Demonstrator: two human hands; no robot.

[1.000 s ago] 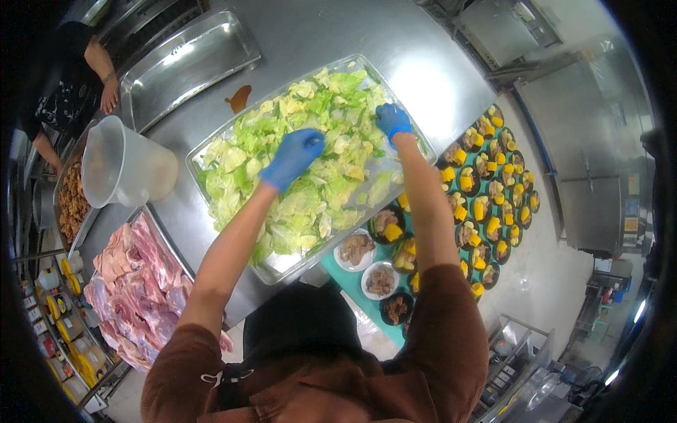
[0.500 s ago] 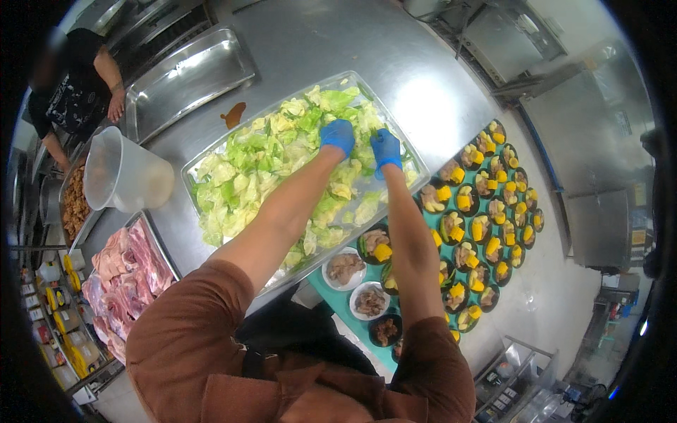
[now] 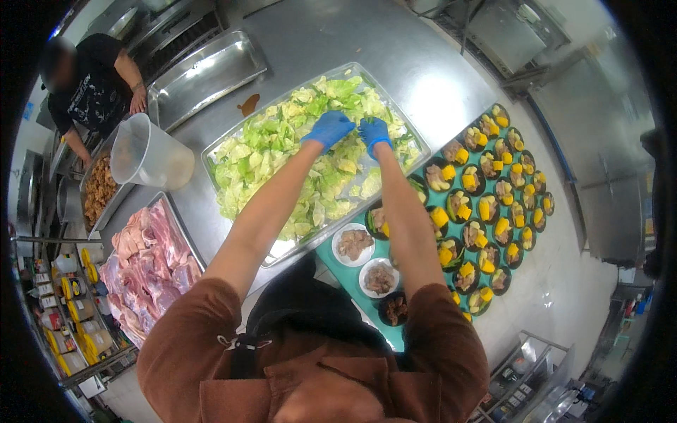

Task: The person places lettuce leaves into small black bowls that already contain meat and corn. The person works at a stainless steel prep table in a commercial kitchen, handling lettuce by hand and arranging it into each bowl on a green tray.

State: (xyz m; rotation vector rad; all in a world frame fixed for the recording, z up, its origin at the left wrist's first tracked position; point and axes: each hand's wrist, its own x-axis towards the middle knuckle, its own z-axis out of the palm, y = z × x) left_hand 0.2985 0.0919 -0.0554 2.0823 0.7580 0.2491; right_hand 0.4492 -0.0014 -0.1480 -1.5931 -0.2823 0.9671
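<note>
Cut cabbage [image 3: 271, 151], pale yellow to green, lies spread over a large shallow metal tray [image 3: 417, 158]. Above the tray's far right part my two blue-gloved hands are close together, a small gap between them. My left hand [image 3: 329, 131] is over the leaves with its fingers curled in; what they hold is hidden. Beside it my right hand [image 3: 374, 135] is closed, with a bit of green leaf showing at its fingertips. Bare metal shows through the leaves near the tray's right side.
Right stand several small dark bowls [image 3: 488, 204] of meat and yellow pieces on a green surface, plus white bowls [image 3: 353, 244] of meat. Left are raw meat [image 3: 151, 261], a clear plastic bucket [image 3: 151, 158], a metal pan [image 3: 204, 81], browned food [image 3: 102, 194] and another person [image 3: 95, 92].
My left hand has shifted slightly left and turned, its fingers now toward the right hand. My right hand has moved a little left and up. The whole view has shifted slightly.
</note>
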